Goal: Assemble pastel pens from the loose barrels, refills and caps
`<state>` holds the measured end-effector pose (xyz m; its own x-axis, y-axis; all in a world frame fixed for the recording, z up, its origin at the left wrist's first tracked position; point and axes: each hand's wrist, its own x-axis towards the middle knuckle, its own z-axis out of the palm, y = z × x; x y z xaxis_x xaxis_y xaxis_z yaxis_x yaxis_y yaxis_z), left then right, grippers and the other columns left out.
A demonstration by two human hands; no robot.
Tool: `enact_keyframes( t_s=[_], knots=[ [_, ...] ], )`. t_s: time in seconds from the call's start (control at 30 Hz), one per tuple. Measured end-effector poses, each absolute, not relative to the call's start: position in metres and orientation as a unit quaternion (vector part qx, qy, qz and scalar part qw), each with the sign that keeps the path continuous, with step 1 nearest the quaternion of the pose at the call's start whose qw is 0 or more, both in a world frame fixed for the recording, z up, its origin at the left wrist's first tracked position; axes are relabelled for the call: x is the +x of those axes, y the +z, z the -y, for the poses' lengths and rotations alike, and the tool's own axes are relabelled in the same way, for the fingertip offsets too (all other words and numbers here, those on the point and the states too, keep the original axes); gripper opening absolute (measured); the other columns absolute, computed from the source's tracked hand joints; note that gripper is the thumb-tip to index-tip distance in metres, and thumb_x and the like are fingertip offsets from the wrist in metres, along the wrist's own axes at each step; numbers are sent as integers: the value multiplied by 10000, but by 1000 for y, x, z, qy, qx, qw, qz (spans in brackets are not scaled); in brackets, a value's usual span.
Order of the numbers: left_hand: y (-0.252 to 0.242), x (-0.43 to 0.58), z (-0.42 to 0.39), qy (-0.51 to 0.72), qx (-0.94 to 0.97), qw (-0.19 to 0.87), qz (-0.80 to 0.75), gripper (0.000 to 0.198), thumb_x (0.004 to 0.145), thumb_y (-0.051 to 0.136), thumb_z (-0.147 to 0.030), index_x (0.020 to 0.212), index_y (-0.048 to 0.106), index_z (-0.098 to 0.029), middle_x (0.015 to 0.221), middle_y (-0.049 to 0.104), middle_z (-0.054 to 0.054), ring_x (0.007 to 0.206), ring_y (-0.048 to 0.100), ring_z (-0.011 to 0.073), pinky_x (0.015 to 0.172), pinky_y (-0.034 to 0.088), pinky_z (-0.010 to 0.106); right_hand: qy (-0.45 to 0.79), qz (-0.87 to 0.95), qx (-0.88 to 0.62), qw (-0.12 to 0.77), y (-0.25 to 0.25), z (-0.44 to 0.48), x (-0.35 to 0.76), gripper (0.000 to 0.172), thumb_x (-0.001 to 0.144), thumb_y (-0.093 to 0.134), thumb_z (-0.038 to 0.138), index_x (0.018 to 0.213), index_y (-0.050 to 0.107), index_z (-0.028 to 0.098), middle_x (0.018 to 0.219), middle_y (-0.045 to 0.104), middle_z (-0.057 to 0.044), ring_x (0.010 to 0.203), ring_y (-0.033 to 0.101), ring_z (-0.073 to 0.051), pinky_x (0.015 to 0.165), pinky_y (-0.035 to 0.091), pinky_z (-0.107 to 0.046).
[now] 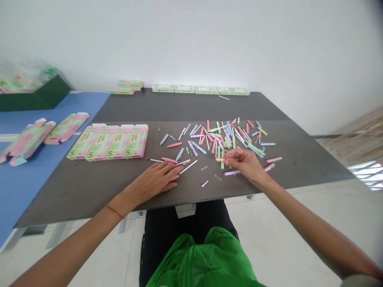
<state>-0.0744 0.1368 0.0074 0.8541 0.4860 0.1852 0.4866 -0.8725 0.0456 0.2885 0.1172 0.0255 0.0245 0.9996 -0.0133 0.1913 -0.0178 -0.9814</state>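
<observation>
My left hand [155, 178] lies palm down on the dark table, its fingers stretched out. Its fingertips are beside a pink pen barrel [169, 160] and white pen refills [188, 167]; whether they touch them is hard to see. Over the near edge of a pile of pen parts, my right hand [245, 162] is closed in a pinch on a coral-red pen barrel [220, 159], which points left. A purple pen barrel [232, 173] lies just below that hand. Small clear tubes [218, 177] and a tiny purple piece [205, 183] rest between my hands.
Upright-printed pastel cartons [135, 141] lie in a row at left, with more cartons [66, 128] on the blue surface. A dark green bin [36, 97] holds plastic-wrapped items. Flat boxes [184, 89] line the table's back edge by the wall. Coral barrels [273, 160] lie right of my hand.
</observation>
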Motion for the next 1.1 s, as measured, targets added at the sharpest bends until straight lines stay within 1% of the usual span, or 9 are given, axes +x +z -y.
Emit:
enact_keyframes(
  t_s=[0.1, 0.23, 0.3, 0.4, 0.47, 0.63, 0.87, 1.0, 1.1],
  knots=[
    [9, -75, -136, -115, -956, -23, 270, 460, 1039, 591, -333, 1469, 506, -194, 1394, 647, 147, 1338, 585, 295, 1114, 476, 459, 444, 548, -552, 445, 23, -116, 292, 335, 628, 943, 379, 827, 773, 171, 771, 752, -36, 669, 665, -167, 648, 532, -316],
    [11, -78, -134, -124, -943, -42, 305, 564, 957, 693, -503, 1400, 556, -183, 1385, 661, 142, 1277, 624, 304, 1078, 494, 451, 417, 566, -552, 448, 19, -113, 298, 323, 689, 910, 418, 851, 780, 170, 781, 754, -38, 654, 656, -161, 640, 528, -314],
    [10, -80, -132, -118, -939, -27, 321, 532, 939, 707, -522, 1318, 594, -166, 1332, 685, 148, 1216, 652, 311, 1030, 516, 444, 400, 575, -553, 451, 18, -112, 301, 321, 712, 897, 436, 861, 785, 174, 783, 755, -38, 638, 648, -160, 627, 527, -313],
    [9, -81, -129, -116, -935, 1, 335, 314, 1026, 598, -390, 1250, 621, -172, 1237, 718, 130, 1146, 675, 294, 979, 530, 426, 395, 576, -550, 458, 19, -111, 305, 306, 717, 899, 425, 869, 785, 186, 783, 759, -38, 654, 666, -170, 652, 548, -323],
    [9, -82, -128, -122, -936, 3, 330, 250, 1063, 518, -320, 1244, 631, -188, 1207, 728, 107, 1125, 679, 274, 971, 533, 417, 409, 567, -545, 464, 20, -110, 307, 297, 706, 908, 409, 864, 780, 192, 796, 770, -43, 690, 695, -184, 696, 570, -338],
    [7, -81, -129, -146, -934, -13, 326, 269, 1096, 448, -292, 1189, 674, -180, 1187, 734, 102, 1084, 694, 242, 942, 563, 385, 401, 558, -551, 473, 18, -107, 318, 286, 691, 907, 389, 863, 777, 200, 814, 782, -46, 740, 725, -210, 737, 579, -351],
    [1, -59, -130, -144, -926, 37, 346, 281, 1032, 589, -237, 1295, 654, -165, 1286, 709, 127, 1165, 679, 279, 1000, 571, 424, 346, 562, -587, 469, 14, -98, 335, 255, 747, 851, 384, 889, 772, 187, 844, 798, -67, 755, 728, -225, 734, 578, -358],
    [-3, -52, -131, -140, -923, 61, 353, 372, 1010, 618, -206, 1380, 622, -172, 1250, 719, 128, 1096, 706, 278, 947, 595, 419, 288, 607, -590, 448, 17, -94, 340, 210, 793, 804, 375, 888, 787, 188, 941, 812, -80, 848, 746, -253, 779, 591, -381],
    [-6, -52, -132, -141, -930, 57, 334, 321, 1020, 582, -167, 1330, 661, -193, 1199, 726, 105, 1076, 710, 262, 914, 599, 397, 230, 638, -601, 423, 16, -95, 345, 175, 821, 770, 337, 917, 814, 196, 986, 824, -86, 923, 759, -285, 857, 595, -425]
  ],
)
